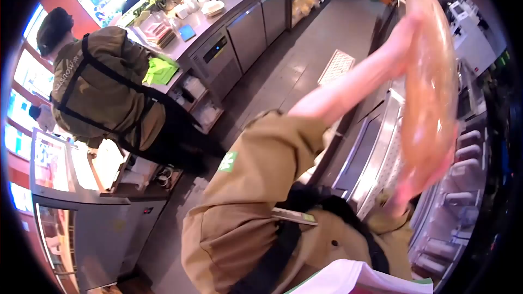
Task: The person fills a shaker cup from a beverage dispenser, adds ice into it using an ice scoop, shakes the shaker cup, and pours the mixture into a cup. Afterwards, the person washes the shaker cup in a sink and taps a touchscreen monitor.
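Note:
A long, glossy, clear bag [430, 87] with orange-brown contents hangs lengthwise at the right of the view. My left hand [411, 30] holds its upper end, the bare forearm reaching up from a rolled brown sleeve. At the lower end, my right hand [411, 185] grips the bag from below and from the side; it is blurred and partly covered by the bag. Most fingers of both hands are hidden behind the bag. The bag is above a metal counter [376, 147] with a perforated strip.
Left, a person [103, 81] in a dark cap and brown shirt faces a counter [190, 49] with a green bag [160, 71], trays and a blue item. A tiled floor [272, 87] runs between the counters. White bins [463, 179] line the right; a steel cabinet [103, 239] is lower left.

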`<state>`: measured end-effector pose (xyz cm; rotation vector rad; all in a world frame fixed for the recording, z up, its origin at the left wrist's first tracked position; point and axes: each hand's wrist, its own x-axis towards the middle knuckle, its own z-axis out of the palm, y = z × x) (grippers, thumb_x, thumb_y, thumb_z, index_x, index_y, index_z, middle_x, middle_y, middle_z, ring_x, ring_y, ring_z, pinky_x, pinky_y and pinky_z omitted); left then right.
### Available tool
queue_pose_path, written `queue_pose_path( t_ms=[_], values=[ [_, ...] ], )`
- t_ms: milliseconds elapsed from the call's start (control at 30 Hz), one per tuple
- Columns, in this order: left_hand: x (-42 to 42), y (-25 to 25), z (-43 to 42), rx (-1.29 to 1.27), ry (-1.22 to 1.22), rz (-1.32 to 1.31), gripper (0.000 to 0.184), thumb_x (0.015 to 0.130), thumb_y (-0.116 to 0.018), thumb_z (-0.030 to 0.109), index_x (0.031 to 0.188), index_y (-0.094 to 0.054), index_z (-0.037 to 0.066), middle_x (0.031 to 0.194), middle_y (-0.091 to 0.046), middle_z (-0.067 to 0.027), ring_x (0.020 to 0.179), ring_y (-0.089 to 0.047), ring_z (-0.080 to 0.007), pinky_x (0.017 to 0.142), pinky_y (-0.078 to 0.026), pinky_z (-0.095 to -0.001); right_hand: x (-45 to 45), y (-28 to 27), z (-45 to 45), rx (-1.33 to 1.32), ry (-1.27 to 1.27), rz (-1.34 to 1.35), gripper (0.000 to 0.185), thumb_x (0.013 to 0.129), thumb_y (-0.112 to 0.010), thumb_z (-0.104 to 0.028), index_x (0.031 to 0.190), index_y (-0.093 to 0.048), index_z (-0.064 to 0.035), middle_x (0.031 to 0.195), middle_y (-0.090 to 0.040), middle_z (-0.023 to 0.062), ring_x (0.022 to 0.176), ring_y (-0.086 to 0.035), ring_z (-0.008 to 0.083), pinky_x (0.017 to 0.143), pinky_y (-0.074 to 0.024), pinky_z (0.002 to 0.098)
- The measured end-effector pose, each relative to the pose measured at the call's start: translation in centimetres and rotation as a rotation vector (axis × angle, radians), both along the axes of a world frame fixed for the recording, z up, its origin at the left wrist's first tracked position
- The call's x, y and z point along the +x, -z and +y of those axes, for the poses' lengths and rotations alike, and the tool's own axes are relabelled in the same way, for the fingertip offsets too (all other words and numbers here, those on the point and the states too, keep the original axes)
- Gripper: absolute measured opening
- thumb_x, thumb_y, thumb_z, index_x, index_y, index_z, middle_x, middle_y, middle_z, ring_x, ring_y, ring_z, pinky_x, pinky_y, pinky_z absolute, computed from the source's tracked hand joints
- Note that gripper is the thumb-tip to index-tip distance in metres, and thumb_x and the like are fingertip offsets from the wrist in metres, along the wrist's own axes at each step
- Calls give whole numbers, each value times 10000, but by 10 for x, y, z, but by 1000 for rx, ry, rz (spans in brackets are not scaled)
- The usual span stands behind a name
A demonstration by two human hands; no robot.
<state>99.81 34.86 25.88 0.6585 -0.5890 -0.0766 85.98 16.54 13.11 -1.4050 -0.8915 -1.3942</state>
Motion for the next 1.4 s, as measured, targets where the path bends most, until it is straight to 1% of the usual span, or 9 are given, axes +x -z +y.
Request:
queue_pose_path(
  t_ms=[133, 400, 600, 733, 900, 1033, 1167, 1333, 1400],
  values=[
    [-42, 5, -6, -139, -312, -163, 647, 801, -475, 528, 1180, -416, 7, 1096, -531, -163, 976, -539, -249, 832, -443, -404, 35, -17, 52, -11, -105, -393, 479, 872, -402, -433, 1281, -348, -189, 1339, -288, 92, 1110, -416, 279, 868, -424, 374],
    [-52, 14, 18, -47, -453, -25, 601, 816, -465, 508, 1125, -444, -7, 1027, -553, -159, 925, -553, -255, 820, -455, -395, 24, 20, 14, 535, -1094, 1071, 780, 825, -421, -520, 1365, -160, -22, 1378, -264, 189, 1282, -240, 275, 1055, -192, 401],
    [-14, 36, 29, -30, -184, 355, 654, 818, -442, 536, 1240, -381, 41, 1147, -498, -156, 1017, -511, -263, 908, -402, -405, 23, -43, 47, -36, -758, 593, 927, 740, -581, -520, 1359, -131, 2, 1410, -194, 164, 1267, -264, 286, 1035, -232, 426],
    [-48, 54, 18, -221, -465, -69, 704, 808, -447, 555, 1223, -381, -11, 1152, -498, -161, 1054, -488, -284, 907, -399, -405, 24, -2, 47, 395, -1823, 790, 759, 827, -348, -538, 1345, -220, 2, 1399, -229, 165, 1273, -258, 291, 1061, -187, 405],
    [-8, 51, 32, -41, -342, 252, 681, 815, -421, 554, 1271, -360, 52, 1226, -460, -115, 1119, -453, -255, 946, -370, -379, 31, -10, 32, 173, -808, 841, 764, 828, -422, -515, 1377, -160, -51, 1420, -182, 137, 1276, -249, 282, 1048, -208, 411],
    [-39, 45, 34, 21, -317, -34, 680, 803, -426, 585, 1210, -408, 40, 1135, -504, -139, 1001, -509, -251, 886, -411, -400, 30, -16, 48, 704, -1125, 1134, 851, 780, -560, -491, 1385, -117, -88, 1416, -182, 127, 1270, -255, 283, 1033, -240, 409],
    [-21, 31, 26, 96, -381, 275, 688, 789, -448, 589, 1233, -403, 66, 1137, -512, -102, 1003, -512, -216, 885, -415, -378, 21, -25, 43, 147, -787, 901, 898, 753, -588, -497, 1372, -125, -41, 1383, -264, 139, 1269, -251, 303, 1030, -239, 428],
    [-36, 35, 26, 118, -516, 69, 699, 790, -456, 580, 1250, -379, 59, 1131, -509, -111, 1001, -512, -212, 867, -431, -365, 20, -12, 41, 912, -1102, 1258, 908, 723, -593, -514, 1370, -156, -50, 1405, -207, 141, 1270, -261, 285, 1019, -253, 457],
    [-16, 47, 33, 98, -359, 287, 702, 790, -456, 576, 1251, -378, 51, 1140, -502, -119, 1015, -504, -224, 868, -430, -362, 40, -18, 51, 344, -938, 874, 915, 727, -605, -500, 1378, -133, -63, 1419, -162, 139, 1271, -260, 282, 1015, -263, 452]
  ],
)
